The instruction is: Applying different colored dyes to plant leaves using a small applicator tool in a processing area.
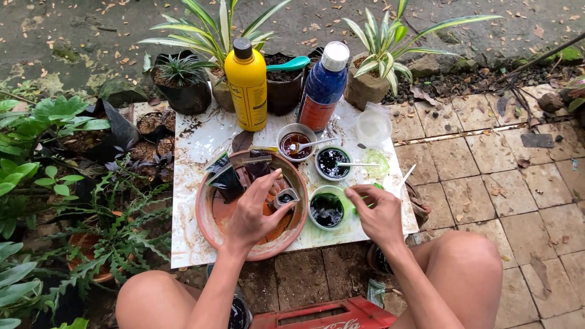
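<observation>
Left hand point(256, 210) over round terracotta dish point(207, 225), fingers pinching small dark-filled cup point(285, 198). Right hand point(378, 210) by green plastic bowl point(327, 210) near board's front edge, fingers narrow on something thin. Dark liquid already poured; probably midway

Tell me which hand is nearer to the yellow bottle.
Left. The left hand is over the clay bowl, just below the yellow bottle. The right hand is farther right, beside the green cup.

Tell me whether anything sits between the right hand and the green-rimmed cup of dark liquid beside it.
Nothing visible does. The right hand hangs just right of the green-rimmed cup, holding a thin green stick over its rim. The left hand is over the terracotta dish, holding a small black pot, off to the cup's left.
</observation>
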